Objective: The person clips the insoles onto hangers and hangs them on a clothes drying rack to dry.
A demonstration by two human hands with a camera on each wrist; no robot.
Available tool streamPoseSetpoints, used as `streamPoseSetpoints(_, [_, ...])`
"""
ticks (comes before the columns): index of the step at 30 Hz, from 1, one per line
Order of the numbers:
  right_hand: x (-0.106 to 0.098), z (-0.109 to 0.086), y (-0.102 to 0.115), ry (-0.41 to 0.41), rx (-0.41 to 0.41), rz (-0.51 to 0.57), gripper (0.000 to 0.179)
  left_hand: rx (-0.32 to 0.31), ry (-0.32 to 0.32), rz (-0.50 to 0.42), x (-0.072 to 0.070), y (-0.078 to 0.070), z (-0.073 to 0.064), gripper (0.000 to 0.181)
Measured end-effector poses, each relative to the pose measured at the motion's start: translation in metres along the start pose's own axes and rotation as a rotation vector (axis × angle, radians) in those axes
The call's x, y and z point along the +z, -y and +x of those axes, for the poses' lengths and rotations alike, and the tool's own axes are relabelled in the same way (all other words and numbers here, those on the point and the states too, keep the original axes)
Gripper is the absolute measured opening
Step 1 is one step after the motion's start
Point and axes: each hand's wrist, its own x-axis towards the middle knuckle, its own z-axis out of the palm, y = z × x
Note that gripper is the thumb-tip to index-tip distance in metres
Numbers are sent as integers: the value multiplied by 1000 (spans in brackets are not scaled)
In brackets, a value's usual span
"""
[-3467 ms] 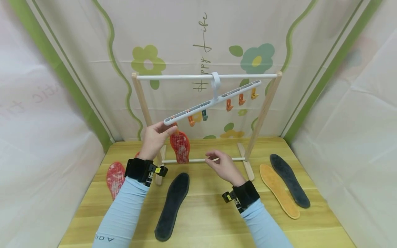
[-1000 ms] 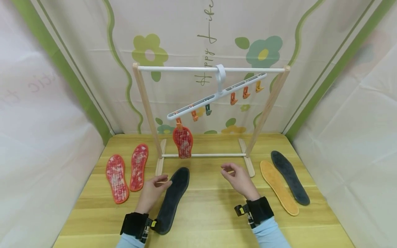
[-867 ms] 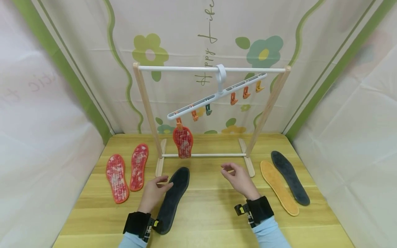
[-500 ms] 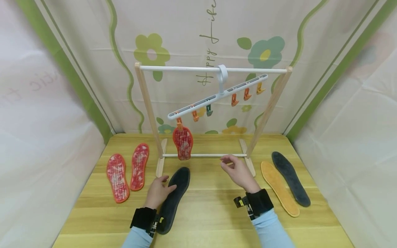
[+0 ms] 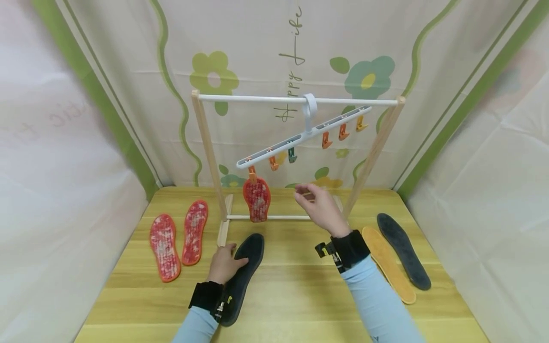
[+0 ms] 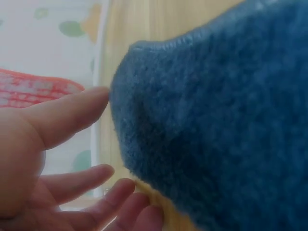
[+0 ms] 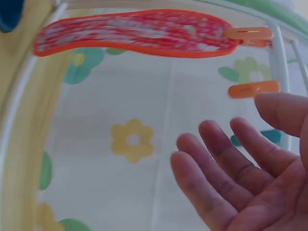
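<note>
Left hand [image 5: 224,267], fingers parted and gripping nothing, has its thumb over the dark insole [image 5: 246,278] on the worktop [image 5: 296,295], right hand [image 5: 322,211] loose and empty, and that insole looks light, fuzzy, bendy, probably best pinched just ahead of the left fingers.

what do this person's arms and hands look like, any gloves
The left sleeve and right sleeve are plain light blue over most of their visible length. Each wrist wears a black band with a small dark device. The left hand and right hand are bare, without gloves.
</note>
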Motion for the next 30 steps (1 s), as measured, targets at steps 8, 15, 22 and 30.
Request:
streamPoseSetpoints(8, [1,34,30,11,-39,22,51,28,16,45,-2,-6,2,61])
streamPoseSetpoints(15, [10,56,42,47,0,126,59,23,31,35,0,-5,5,60])
streamPoseSetpoints(22, [16,68,53,47,-31,190,46,27,27,-7,0,-6,6,63])
streamPoseSetpoints(30, [24,77,62,24,-36,231,39,42,27,65,1,-8,8,63])
